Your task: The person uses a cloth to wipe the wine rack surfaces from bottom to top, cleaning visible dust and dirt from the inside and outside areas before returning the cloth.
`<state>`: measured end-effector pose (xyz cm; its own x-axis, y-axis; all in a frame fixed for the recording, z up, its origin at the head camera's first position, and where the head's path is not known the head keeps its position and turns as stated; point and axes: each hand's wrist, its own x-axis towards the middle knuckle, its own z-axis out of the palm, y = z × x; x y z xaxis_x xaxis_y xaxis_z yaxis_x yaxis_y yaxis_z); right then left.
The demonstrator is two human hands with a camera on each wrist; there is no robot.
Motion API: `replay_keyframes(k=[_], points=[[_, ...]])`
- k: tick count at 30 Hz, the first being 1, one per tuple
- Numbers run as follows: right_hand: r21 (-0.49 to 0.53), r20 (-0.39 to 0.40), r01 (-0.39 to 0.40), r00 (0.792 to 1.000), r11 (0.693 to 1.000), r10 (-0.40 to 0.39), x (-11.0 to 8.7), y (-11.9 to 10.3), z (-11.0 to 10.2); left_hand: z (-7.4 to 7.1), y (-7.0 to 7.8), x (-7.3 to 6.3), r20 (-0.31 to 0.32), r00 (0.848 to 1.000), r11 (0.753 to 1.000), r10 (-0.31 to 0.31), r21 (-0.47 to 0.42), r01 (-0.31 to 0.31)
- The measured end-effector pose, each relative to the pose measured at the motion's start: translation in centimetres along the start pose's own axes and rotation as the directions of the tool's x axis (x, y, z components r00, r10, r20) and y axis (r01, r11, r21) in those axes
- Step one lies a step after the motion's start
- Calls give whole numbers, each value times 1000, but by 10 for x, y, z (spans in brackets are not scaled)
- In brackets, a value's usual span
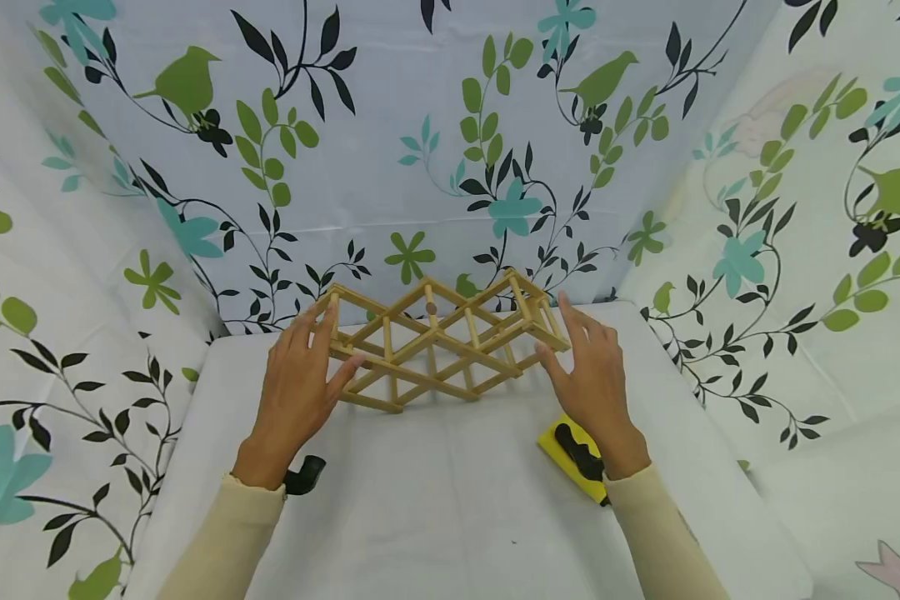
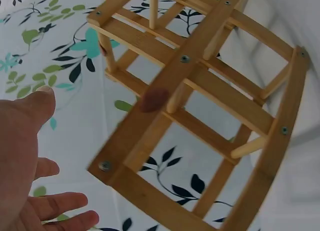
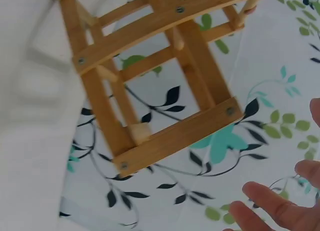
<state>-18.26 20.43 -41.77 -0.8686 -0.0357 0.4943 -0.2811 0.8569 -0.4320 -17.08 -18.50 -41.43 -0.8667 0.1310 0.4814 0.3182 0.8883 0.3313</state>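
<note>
A folding lattice rack of light wooden slats (image 1: 435, 333), likely a wine rack, stands spread out near the back of the white table. Screws (image 2: 185, 59) show at its joints, and a dark reddish-brown spot (image 2: 154, 99) marks one slat. My left hand (image 1: 296, 379) is at the rack's left end, fingers extended; in the left wrist view a gap shows between the hand (image 2: 20, 161) and the wood. At the right end is my right hand (image 1: 588, 375), fingers spread, and the right wrist view shows it (image 3: 285, 208) apart from the end slat (image 3: 177, 136).
A yellow item (image 1: 551, 446) with a black piece (image 1: 577, 450) over it lies below my right hand; its kind is unclear. A small black object (image 1: 305, 475) shows at my left wrist. Leaf-and-bird patterned cloth (image 1: 390, 167) hangs behind and beside the white table (image 1: 450, 500).
</note>
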Motion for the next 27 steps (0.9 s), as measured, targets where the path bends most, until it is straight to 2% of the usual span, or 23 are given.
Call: replay_keyframes(k=[3,6,9,12,16,21,27], points=[[32,-4,-30,1000,999,30,-11,18,2,6,-9,-3,-37,999,999,-18,-42,16],[59,22,-69,997,996,68,-22,40,4,12,-18,-5,-45,998,994,-34,-105,29],[77,84,-116,990,990,109,-35,62,8,19,-27,-6,-34,998,980,-54,-195,47],[80,185,-156,973,984,139,-48,85,11,26,-34,-6,-16,997,959,-81,-273,74],[81,326,-202,931,976,165,-65,111,17,33,-40,-6,-3,995,933,-101,-346,94],[76,445,-251,875,965,192,-80,136,25,37,-45,-4,13,993,910,-120,-398,116],[86,584,-340,779,937,229,-91,157,33,40,-48,-2,60,987,882,-151,-443,162]])
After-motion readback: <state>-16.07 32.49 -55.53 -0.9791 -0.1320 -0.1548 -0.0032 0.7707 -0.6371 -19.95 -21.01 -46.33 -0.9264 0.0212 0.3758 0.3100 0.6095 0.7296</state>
